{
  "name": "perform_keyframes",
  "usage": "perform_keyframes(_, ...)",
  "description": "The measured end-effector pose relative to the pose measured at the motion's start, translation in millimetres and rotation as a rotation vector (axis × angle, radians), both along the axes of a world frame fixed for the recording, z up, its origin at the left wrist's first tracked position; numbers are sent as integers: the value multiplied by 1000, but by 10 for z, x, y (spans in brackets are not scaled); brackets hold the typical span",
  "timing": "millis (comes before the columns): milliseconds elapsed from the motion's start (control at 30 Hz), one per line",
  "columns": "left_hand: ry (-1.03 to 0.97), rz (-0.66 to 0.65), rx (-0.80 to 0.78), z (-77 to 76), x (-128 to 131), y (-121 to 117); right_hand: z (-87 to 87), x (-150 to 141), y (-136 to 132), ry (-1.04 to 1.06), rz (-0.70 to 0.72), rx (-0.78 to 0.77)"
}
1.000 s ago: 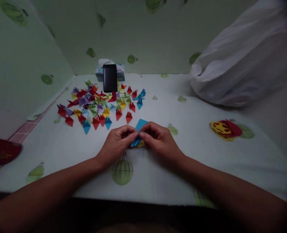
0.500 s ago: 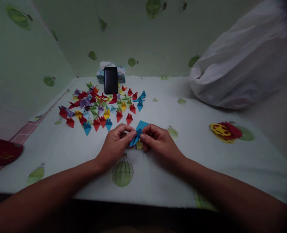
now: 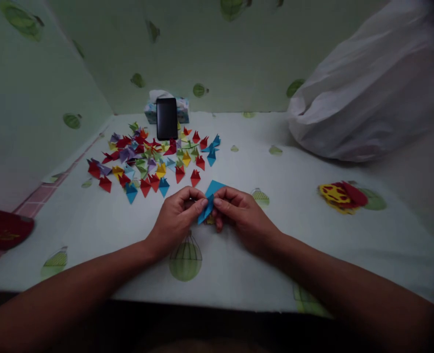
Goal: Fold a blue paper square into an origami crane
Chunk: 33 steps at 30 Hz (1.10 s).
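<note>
A blue paper piece [image 3: 208, 200] is pinched between both my hands just above the table [image 3: 239, 255]. My left hand [image 3: 178, 215] grips its left side with thumb and fingertips pressed together. My right hand [image 3: 241, 213] holds the right side the same way. The paper's upper corner sticks out behind my fingers. A bit of yellow paper [image 3: 211, 220] lies under my hands. Behind and to the left spreads a pile of folded paper pieces [image 3: 151, 159] in red, blue, yellow, green and purple.
A black phone [image 3: 166, 118] leans upright against a tissue box [image 3: 182, 109] at the back. A large white plastic bag [image 3: 367, 93] fills the right rear. A red and yellow paper stack [image 3: 342, 195] lies at right. A dark red object [image 3: 2, 228] sits at far left.
The hands stay in place while the fingers work the blue paper; its lower tip has been turned slightly and now shows more between the fingertips.
</note>
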<state>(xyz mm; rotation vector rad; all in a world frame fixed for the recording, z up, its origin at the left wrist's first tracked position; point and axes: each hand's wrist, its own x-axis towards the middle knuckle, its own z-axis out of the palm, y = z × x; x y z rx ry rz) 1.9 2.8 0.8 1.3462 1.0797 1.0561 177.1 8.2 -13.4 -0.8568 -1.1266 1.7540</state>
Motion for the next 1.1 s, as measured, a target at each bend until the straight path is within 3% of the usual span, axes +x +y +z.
perform_keyframes(333, -116, -28, -51, -6, 14, -13, -10, -1, -2, 40, 3, -11)
perform_keyframes(633, -72, 29, 3, 3, 24, -15, 14, 10, 11, 33, 28, -48)
perform_keyframes(1100, -51, 15, -58, 4, -3, -9, -11, 18, 24, -19, 57, 1)
